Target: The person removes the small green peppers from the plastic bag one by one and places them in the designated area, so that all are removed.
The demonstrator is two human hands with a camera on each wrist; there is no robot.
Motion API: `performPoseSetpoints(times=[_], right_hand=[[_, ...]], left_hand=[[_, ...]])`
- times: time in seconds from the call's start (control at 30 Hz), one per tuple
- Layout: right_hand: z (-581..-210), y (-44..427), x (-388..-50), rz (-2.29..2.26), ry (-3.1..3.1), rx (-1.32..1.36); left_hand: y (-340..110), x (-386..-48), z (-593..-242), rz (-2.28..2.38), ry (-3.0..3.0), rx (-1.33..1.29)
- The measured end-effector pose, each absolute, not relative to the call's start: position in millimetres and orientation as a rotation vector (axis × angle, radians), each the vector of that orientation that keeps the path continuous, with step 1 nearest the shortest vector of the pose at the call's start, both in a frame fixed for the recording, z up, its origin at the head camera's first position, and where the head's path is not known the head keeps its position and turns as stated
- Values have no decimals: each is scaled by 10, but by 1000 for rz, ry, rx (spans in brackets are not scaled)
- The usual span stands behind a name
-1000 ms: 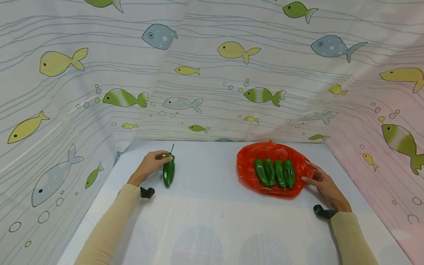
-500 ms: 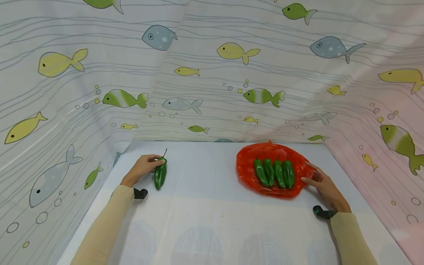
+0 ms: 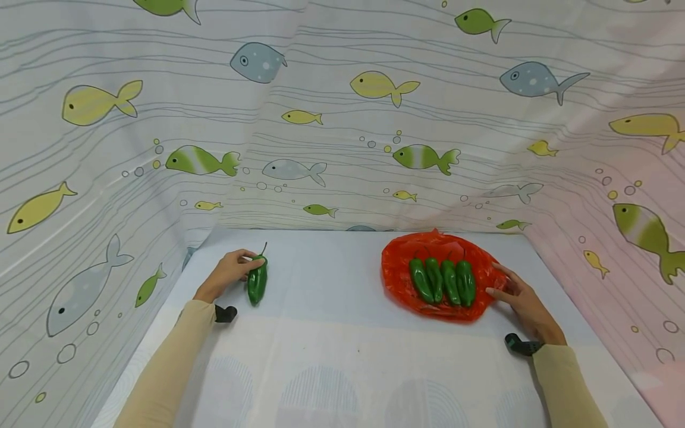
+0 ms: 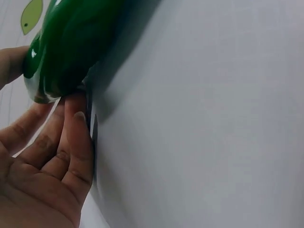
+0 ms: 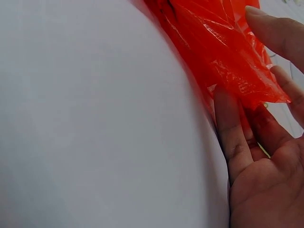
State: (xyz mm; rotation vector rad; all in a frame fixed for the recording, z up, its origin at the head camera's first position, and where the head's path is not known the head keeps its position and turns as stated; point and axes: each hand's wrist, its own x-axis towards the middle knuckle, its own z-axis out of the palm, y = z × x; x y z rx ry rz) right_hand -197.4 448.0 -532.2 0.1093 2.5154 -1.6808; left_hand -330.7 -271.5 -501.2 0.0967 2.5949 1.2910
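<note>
At the left of the table, my left hand (image 3: 231,270) pinches a green pepper (image 3: 258,284) near its stem end, between thumb and fingers. The pepper's stem points away from me. In the left wrist view, the thumb lies on one side of the glossy pepper (image 4: 71,42) and the fingers reach under its end. On the right, my right hand (image 3: 527,306) holds the right edge of a red plastic bag (image 3: 401,291). The right wrist view shows the thumb over the crinkled bag (image 5: 213,42) and fingers beneath it. Several green peppers (image 3: 449,282) lie side by side on the bag.
A pale cloth with faint rounded patterns covers the table (image 3: 321,333). Fish-printed sheeting (image 3: 332,137) stands along the back and both sides. A dark wrist camera (image 3: 226,314) sits at the left wrist, and another dark camera (image 3: 516,343) at the right.
My left hand has shifted left and slightly toward me with the green pepper, mostly in the first half second. The right hand, the bag and the peppers on it stay in place.
</note>
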Motion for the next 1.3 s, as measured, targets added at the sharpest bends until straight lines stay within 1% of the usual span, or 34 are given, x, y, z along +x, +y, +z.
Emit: performPoseSetpoints(times=[1.0, 1.3], right_hand=[[-5329, 4453, -1973, -1766, 2452, 153], [-5325, 4463, -1974, -1749, 2459, 157]], left_hand=[[-2669, -3327, -4999, 1237, 2651, 86], [-2645, -3328, -4891, 1280, 2745, 50]])
